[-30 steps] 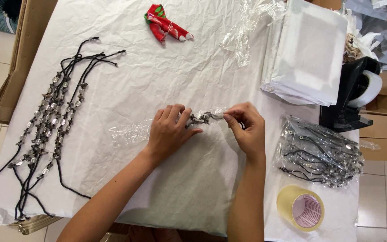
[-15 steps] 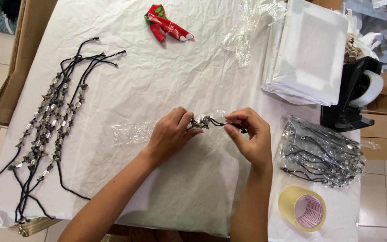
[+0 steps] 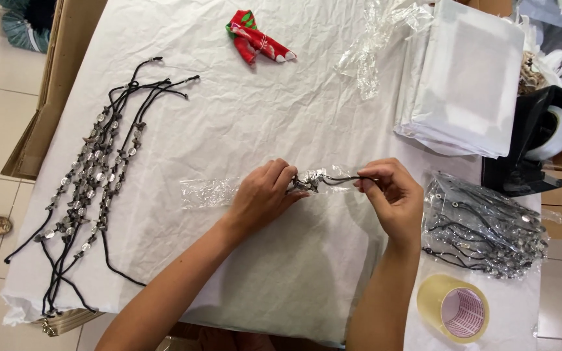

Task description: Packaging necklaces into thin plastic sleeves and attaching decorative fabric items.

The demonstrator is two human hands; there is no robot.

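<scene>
The beaded cord necklace (image 3: 323,180) stretches between both hands just above the white-papered tabletop (image 3: 242,123), half inside a clear plastic sleeve (image 3: 213,192). The left hand (image 3: 265,198) pinches its beaded end (bunched at the sleeve's mouth), while the right hand (image 3: 391,198) has its grip clenched on the black cord.

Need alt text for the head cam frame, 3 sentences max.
Two bare hands over a white-papered table stretch a beaded black-cord necklace between them, the left hand also pinning a clear plastic sleeve. More beaded cords lie loose at left; bagged ones lie at right, with a tape roll, tape dispenser and white bags.
</scene>
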